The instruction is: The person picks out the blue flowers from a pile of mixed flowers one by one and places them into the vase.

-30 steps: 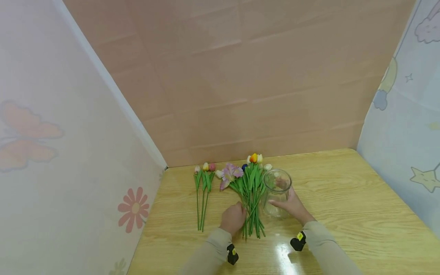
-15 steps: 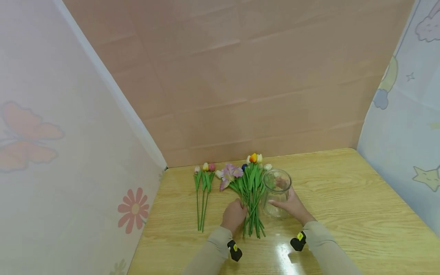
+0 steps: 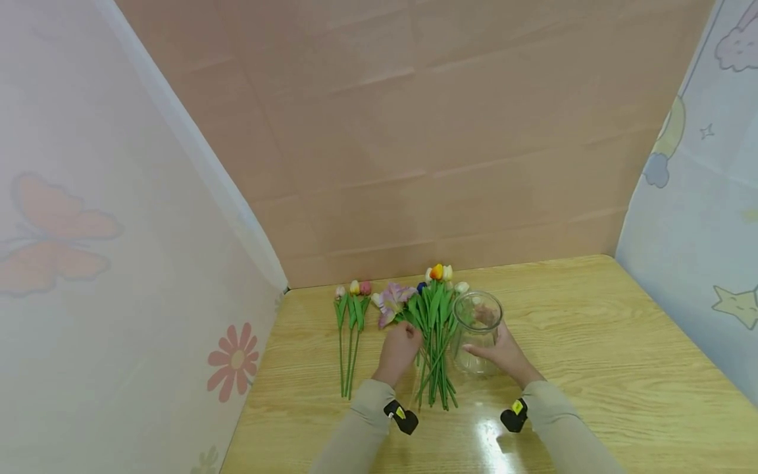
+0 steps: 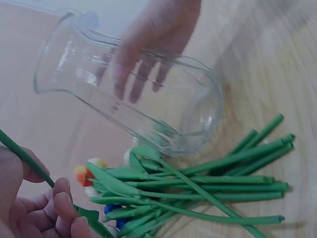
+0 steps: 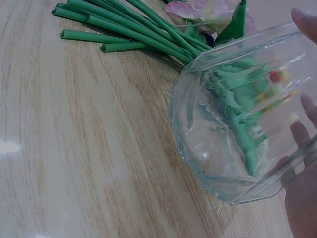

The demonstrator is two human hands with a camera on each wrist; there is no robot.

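Note:
My left hand (image 3: pixel 401 349) is over the left side of a bunch of tulips (image 3: pixel 435 329) lying on the table. In the left wrist view its fingers pinch a green flower stem (image 4: pixel 22 156); which bloom tops it is hidden. Close by lies a large purple flower (image 3: pixel 393 304), partly behind that hand. My right hand (image 3: pixel 502 352) grips a clear glass vase (image 3: pixel 460 349) from its right side, thumb in front and fingers behind. The vase stands upright just right of the bunch, and the right wrist view shows nothing inside it but leaves seen through the glass.
Several tulips (image 3: pixel 351 329) lie apart at the left, stems toward me. The wooden table (image 3: pixel 580 342) extends to the right of the vase. A brown backdrop (image 3: pixel 444 164) rises behind, with printed panels (image 3: pixel 148 263) at the sides.
My left hand has moved away from me, up the stems toward the purple flower, which has shifted slightly. The right hand and vase have stayed in place.

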